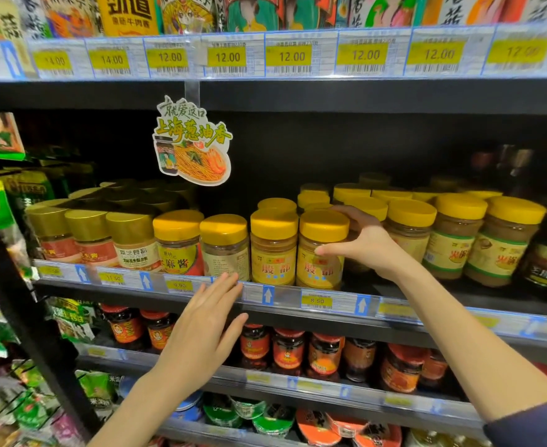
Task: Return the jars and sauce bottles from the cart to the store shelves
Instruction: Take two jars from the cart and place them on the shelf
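Bare forearms — dark navy sleeve (533, 424)

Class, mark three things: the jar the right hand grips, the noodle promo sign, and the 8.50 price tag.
Yellow-lidded jar (322, 250), head view, on its label.
Noodle promo sign (193, 143), head view, on its centre.
8.50 price tag (316, 301), head view, on the yellow part.

Light falling from above me onto bright price strips (291, 56), shelf (394, 140) recess behind sitting in deep shadow, edges bowing and blurring, my left hand (201, 333) smearing slightly
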A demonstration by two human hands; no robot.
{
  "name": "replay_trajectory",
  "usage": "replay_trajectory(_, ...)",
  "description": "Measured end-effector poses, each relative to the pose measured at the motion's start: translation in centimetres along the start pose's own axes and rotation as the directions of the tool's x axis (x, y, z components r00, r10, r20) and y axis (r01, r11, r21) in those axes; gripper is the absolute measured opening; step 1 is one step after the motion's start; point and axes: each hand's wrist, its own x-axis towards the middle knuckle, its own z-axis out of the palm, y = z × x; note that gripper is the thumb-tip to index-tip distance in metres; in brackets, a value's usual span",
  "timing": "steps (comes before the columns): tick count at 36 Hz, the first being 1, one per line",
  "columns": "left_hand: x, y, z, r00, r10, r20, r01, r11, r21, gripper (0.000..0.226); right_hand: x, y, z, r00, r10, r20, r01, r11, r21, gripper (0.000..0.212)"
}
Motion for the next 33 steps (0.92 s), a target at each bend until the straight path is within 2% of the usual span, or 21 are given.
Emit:
replay_trajectory(7,0.0,0.3,-0.4,1.0,-0.002,0.022,0.002,1.0,0.003,0.071,0.2,0.4,-0.1,1.0,0.023,0.018,-0.022,0.998,-0.054,0.08)
replay_trajectory(12,0.2,0.9,-1.3,0.995,-0.011,0.097,0.011,1.0,0.005,0.08,-0.1,0.3,-0.1,1.0,0.011,0.029,-0.008,0.995,-0.102,0.084)
replay_trajectory(17,-0.2,2.1,-2.8,0.982,-0.07,0.177,0.069,0.998,0.011,0.064,-0.7,-0.4,-0.4,0.997,-0.043,0.062,0.056,0.971,-0.231,0.084)
replay_trajectory(20,-0.9,3.1,-3.8,0.973,-0.114,0.199,0.109,0.993,0.038,0.066,-1.7,-0.9,-1.0,0.991,-0.124,0.054,0.135,0.915,-0.379,0.08)
replay_trajectory(24,-3.0,4.3,-4.6,0.961,-0.173,0.216,0.153,0.982,0.109,0.065,-3.8,-1.1,-1.0,0.937,-0.34,0.082,0.333,0.795,-0.507,0.068)
replay_trajectory(29,-7.0,5.4,-5.6,0.902,-0.329,0.279,0.284,0.939,0.192,0.065,-6.6,-2.0,1.6,0.849,-0.475,0.232,0.528,0.733,-0.428,0.062)
replay_trajectory(31,-8.8,5.4,-6.4,0.876,-0.387,0.288,0.331,0.916,0.226,0.064,-7.5,-2.3,3.6,0.797,-0.477,0.372,0.6,0.699,-0.389,0.065)
replay_trajectory(33,-10.8,5.0,-7.3,0.853,-0.441,0.281,0.372,0.889,0.266,0.063,-8.4,-2.6,6.2,0.733,-0.418,0.537,0.648,0.668,-0.365,0.069)
